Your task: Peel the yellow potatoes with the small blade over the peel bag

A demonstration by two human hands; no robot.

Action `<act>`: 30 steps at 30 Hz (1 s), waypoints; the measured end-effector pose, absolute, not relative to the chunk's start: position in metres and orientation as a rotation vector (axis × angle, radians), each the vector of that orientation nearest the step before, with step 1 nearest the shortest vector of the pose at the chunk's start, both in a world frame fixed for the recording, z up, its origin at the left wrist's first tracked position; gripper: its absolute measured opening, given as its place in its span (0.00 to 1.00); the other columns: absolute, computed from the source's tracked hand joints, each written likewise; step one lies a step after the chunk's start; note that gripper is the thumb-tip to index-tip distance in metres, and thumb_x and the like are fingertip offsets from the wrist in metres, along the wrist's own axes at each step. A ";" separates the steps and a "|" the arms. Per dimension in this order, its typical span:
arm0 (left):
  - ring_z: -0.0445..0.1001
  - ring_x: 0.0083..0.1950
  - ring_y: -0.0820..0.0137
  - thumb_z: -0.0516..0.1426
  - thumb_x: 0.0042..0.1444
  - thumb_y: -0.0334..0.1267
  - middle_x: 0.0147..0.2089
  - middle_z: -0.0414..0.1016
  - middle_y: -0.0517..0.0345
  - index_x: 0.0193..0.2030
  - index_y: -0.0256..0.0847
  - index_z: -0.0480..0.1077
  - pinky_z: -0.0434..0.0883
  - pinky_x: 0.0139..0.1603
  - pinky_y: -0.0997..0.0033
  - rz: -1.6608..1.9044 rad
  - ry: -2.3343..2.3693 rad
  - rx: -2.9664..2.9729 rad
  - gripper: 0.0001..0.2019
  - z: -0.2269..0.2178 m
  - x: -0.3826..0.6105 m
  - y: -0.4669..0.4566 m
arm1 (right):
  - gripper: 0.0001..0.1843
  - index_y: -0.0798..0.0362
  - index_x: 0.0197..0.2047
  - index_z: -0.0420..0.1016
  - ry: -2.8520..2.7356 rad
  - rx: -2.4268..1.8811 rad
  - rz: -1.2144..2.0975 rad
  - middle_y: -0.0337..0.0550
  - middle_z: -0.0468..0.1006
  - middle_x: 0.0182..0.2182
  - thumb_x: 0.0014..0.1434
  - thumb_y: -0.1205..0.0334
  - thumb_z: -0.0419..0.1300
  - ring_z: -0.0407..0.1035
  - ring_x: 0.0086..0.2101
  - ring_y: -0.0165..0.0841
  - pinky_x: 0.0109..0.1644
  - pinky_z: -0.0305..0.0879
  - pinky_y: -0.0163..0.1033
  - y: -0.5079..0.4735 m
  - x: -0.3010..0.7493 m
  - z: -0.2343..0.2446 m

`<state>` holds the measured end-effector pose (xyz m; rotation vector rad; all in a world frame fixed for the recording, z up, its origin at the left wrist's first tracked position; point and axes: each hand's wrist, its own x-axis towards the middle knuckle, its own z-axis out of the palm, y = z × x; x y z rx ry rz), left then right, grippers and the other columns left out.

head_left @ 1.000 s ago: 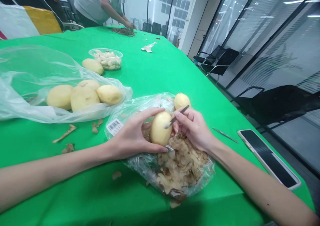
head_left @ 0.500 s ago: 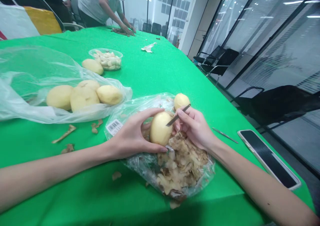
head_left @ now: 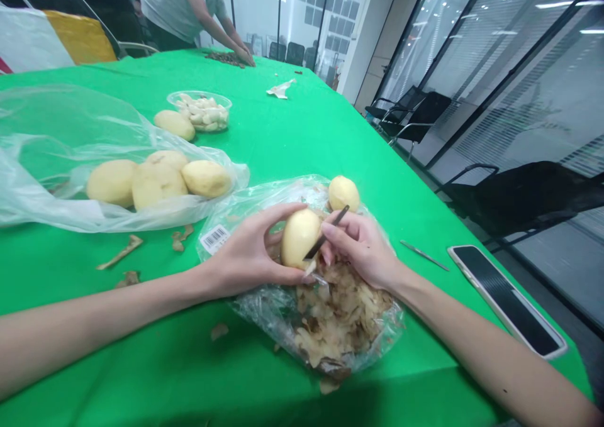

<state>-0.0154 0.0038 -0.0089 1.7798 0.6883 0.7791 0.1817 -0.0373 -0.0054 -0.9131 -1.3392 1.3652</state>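
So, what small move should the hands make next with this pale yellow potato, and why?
Probably the right hand should draw the slim dark metal knife down the pale yellow potato, with the left hand holding it steady, because a thin pale curl of skin seems to hang at the potato's lower edge.

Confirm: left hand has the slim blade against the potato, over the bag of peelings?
Not quite: the head view shows the slim blade in the right hand, not the left. The left hand grips the potato. The rest stands: the blade is against the potato, over the bag of peelings.
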 end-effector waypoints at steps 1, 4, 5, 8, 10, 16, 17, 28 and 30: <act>0.68 0.63 0.51 0.71 0.37 0.41 0.65 0.66 0.52 0.61 0.45 0.65 0.71 0.61 0.47 0.776 0.691 1.759 0.41 -0.009 -0.015 0.004 | 0.15 0.54 0.32 0.71 -1.340 -0.916 1.359 0.36 0.75 0.18 0.59 0.50 0.64 0.68 0.20 0.26 0.26 0.66 0.32 -0.038 0.181 -0.005; 0.67 0.64 0.50 0.71 0.38 0.40 0.66 0.65 0.52 0.61 0.46 0.65 0.70 0.61 0.46 0.772 0.687 1.746 0.40 -0.008 -0.015 0.003 | 0.15 0.53 0.32 0.70 -1.264 -0.911 1.321 0.35 0.75 0.19 0.58 0.50 0.64 0.68 0.20 0.27 0.25 0.66 0.33 -0.036 0.182 -0.005; 0.67 0.64 0.50 0.71 0.38 0.41 0.66 0.65 0.52 0.61 0.46 0.65 0.70 0.61 0.46 0.771 0.683 1.753 0.40 -0.008 -0.015 0.003 | 0.15 0.52 0.31 0.69 -1.242 -0.912 1.305 0.35 0.75 0.19 0.58 0.50 0.64 0.68 0.20 0.27 0.25 0.67 0.33 -0.036 0.183 -0.005; 0.66 0.65 0.49 0.71 0.38 0.41 0.66 0.65 0.52 0.61 0.47 0.65 0.70 0.61 0.47 0.770 0.676 1.774 0.40 -0.009 -0.016 0.003 | 0.16 0.53 0.29 0.69 -1.231 -0.921 1.273 0.36 0.75 0.19 0.57 0.50 0.65 0.69 0.20 0.27 0.25 0.68 0.34 -0.034 0.186 -0.004; 0.66 0.65 0.50 0.71 0.38 0.42 0.66 0.65 0.52 0.61 0.47 0.65 0.70 0.61 0.48 0.766 0.679 1.781 0.40 -0.009 -0.016 0.003 | 0.15 0.53 0.29 0.70 -1.245 -0.910 1.278 0.36 0.75 0.19 0.58 0.51 0.65 0.69 0.20 0.27 0.25 0.68 0.33 -0.033 0.187 -0.004; 0.68 0.64 0.50 0.71 0.37 0.42 0.64 0.67 0.52 0.60 0.45 0.65 0.71 0.61 0.48 0.782 0.688 1.792 0.40 -0.008 -0.016 0.003 | 0.14 0.53 0.32 0.70 -1.311 -0.879 1.309 0.36 0.75 0.20 0.61 0.51 0.62 0.70 0.21 0.27 0.27 0.69 0.33 -0.033 0.188 -0.007; 0.68 0.64 0.50 0.72 0.36 0.42 0.64 0.68 0.52 0.60 0.46 0.66 0.71 0.60 0.48 0.787 0.691 1.799 0.40 -0.008 -0.016 0.003 | 0.14 0.53 0.32 0.70 -1.319 -0.883 1.313 0.36 0.75 0.19 0.60 0.50 0.62 0.70 0.21 0.27 0.27 0.69 0.33 -0.033 0.188 -0.007; 0.68 0.64 0.52 0.71 0.37 0.42 0.65 0.66 0.55 0.61 0.47 0.64 0.71 0.61 0.52 0.760 0.704 1.741 0.41 -0.009 -0.015 0.004 | 0.16 0.53 0.32 0.71 -1.416 -0.950 1.355 0.36 0.77 0.18 0.58 0.48 0.64 0.70 0.20 0.28 0.25 0.67 0.34 -0.039 0.181 -0.001; 0.68 0.64 0.53 0.71 0.37 0.43 0.66 0.65 0.55 0.61 0.47 0.64 0.72 0.60 0.54 0.754 0.703 1.738 0.41 -0.009 -0.015 0.004 | 0.15 0.52 0.32 0.71 -1.382 -0.939 1.334 0.36 0.77 0.19 0.59 0.49 0.63 0.70 0.20 0.28 0.26 0.67 0.34 -0.039 0.182 -0.001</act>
